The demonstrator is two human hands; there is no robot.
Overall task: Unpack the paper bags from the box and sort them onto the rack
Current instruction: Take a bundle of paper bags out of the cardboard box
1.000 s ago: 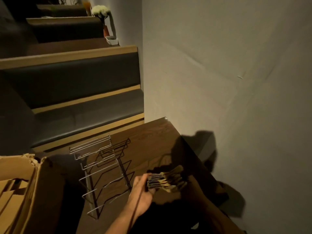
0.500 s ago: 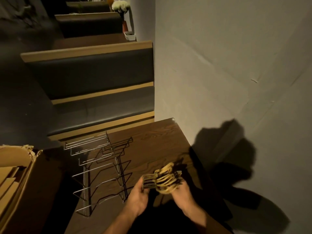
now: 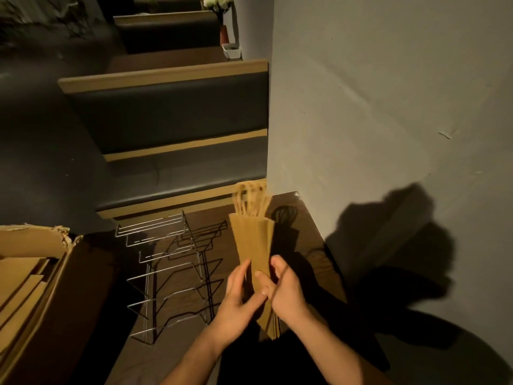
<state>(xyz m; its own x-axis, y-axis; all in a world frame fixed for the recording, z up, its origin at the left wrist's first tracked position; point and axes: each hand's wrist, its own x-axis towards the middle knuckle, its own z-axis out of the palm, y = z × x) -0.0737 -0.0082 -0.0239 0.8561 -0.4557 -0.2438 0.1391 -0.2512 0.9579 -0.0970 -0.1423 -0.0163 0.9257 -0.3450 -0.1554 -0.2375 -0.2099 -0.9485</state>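
Your fingers point(image 3: 259, 276) on both sides are clamped around one bundle of flat brown paper bags point(image 3: 254, 245). Your left hand point(image 3: 238, 298) holds the bundle from its left edge, thumb laid across the front face, and your right hand point(image 3: 287, 290) grips the right edge, fingers curled behind. You hold the bundle upright above the dark wood-grain desk point(image 3: 299, 232), its twisted paper handles point(image 3: 249, 200) pointing away from you and looking blurred. Just left of the bags, the tiered silver wire rack point(image 3: 163, 270) stands on the desk with nothing on its tiers. Farther left, at the frame's edge, the open brown cardboard box point(image 3: 36, 276) with a torn flap holds more flat brown paper. A grey wall point(image 3: 388, 107) runs along the desk's right side.
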